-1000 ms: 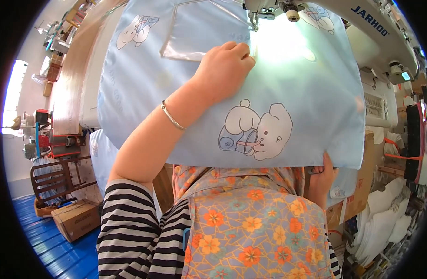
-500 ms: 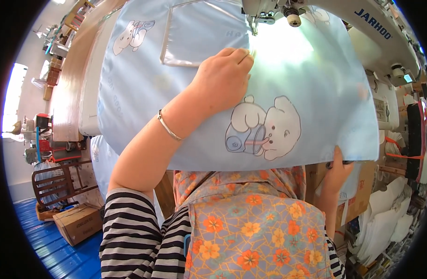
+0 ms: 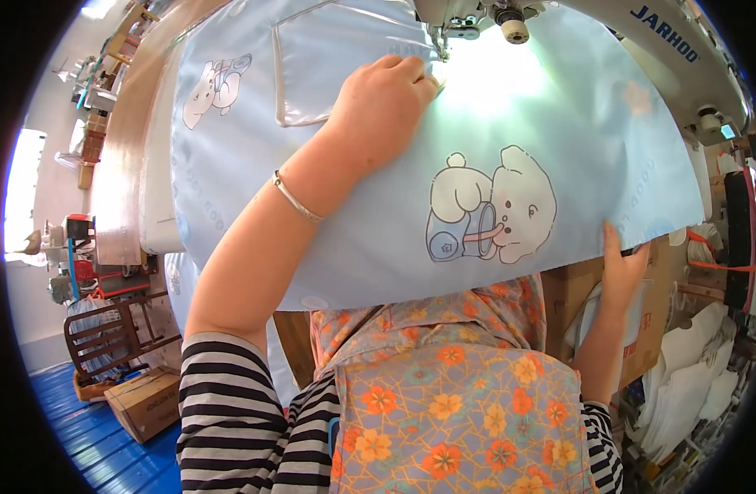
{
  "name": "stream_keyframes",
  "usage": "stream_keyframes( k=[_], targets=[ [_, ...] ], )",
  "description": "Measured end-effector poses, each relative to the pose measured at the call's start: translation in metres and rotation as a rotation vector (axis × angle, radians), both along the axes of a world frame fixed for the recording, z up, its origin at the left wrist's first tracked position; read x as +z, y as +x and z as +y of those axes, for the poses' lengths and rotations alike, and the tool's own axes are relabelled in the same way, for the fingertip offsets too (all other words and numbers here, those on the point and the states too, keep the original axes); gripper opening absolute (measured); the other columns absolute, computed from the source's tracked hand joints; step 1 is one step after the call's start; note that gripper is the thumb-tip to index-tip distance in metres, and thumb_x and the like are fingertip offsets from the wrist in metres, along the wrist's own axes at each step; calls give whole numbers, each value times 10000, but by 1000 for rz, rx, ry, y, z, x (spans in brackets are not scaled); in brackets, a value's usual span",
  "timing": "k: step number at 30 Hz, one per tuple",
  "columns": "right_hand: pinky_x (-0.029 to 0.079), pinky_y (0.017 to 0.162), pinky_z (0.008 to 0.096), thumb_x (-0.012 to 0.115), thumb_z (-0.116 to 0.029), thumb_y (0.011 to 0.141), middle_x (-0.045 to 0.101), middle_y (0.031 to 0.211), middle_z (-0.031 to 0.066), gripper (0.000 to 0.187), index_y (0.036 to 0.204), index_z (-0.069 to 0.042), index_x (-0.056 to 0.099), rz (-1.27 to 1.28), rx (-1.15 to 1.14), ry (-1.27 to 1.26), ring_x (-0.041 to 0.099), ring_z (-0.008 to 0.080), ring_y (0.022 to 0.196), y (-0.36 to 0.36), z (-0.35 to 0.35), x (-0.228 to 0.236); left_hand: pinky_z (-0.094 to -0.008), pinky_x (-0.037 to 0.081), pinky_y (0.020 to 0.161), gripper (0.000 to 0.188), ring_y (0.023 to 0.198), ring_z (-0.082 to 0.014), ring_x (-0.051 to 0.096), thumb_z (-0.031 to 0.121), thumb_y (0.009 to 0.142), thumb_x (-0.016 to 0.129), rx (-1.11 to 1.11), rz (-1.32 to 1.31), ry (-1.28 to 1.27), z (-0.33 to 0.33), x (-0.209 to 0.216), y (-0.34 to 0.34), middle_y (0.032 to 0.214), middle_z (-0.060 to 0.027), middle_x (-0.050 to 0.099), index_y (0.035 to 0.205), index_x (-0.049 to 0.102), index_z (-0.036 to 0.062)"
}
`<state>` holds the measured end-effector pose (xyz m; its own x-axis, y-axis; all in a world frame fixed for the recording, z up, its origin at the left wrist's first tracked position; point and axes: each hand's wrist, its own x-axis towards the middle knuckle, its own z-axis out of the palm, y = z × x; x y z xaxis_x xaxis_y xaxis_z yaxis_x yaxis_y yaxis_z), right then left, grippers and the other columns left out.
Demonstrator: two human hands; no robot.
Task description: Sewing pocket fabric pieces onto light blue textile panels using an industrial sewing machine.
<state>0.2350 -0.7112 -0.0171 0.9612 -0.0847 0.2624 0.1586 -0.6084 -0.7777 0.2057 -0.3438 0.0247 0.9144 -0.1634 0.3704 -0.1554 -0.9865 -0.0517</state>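
light: bright, from the machine lamp
glare: white spot on the blue cloth [image 3: 493, 90]
edges: bent, dark round rim
focus: sharp

Blue floor [image 3: 81, 445], bright window [image 3: 22, 198], cardboard box [image 3: 147, 399]

My right hand [image 3: 623, 267] is half hidden under the blue fabric [image 3: 378, 206], only my fingers [image 3: 612, 243] showing. The sewing machine [image 3: 476, 12] is cut off by the top edge.
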Motion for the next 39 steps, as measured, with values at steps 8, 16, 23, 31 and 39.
stream_keyframes(
  k=[8,16,23,31,39],
  targets=[
    [453,907,318,670,-113,864,589,1171,115,475,1271,53,492,26,52,94,565,192,1032,7,-2,7,-336,507,771,289,911,-213,578,24,751,598,-74,-41,-47,2,-5,-3,929,-45,597,1026,684,58],
    [398,995,330,688,-108,838,549,1257,146,563,1322,54,448,137,62,258,540,220,1119,-6,3,6,-309,500,728,419,926,-202,566,34,735,590,-70,-79,4,-12,-2,-15,1018,-46,603,1149,655,38],
    [418,975,338,676,-94,853,564,1239,148,555,1337,49,446,51,139,9,559,226,1101,6,-4,4,-312,501,759,429,963,-215,564,31,765,579,-49,10,7,-7,0,-19,1073,-61,611,1187,647,49],
    [457,920,332,645,-115,882,612,1187,170,504,1334,13,463,6,206,-163,604,219,1055,34,12,26,-370,514,854,357,1092,-259,561,32,829,514,14,129,-198,1,11,-10,1115,-69,625,1155,660,38],
    [456,925,373,596,-189,909,623,1198,198,510,1378,-51,452,-45,298,-454,616,306,1086,86,15,30,-360,526,804,300,1053,-248,575,98,839,532,34,152,-106,7,15,-5,1097,-52,621,1105,663,49]
  ],
)
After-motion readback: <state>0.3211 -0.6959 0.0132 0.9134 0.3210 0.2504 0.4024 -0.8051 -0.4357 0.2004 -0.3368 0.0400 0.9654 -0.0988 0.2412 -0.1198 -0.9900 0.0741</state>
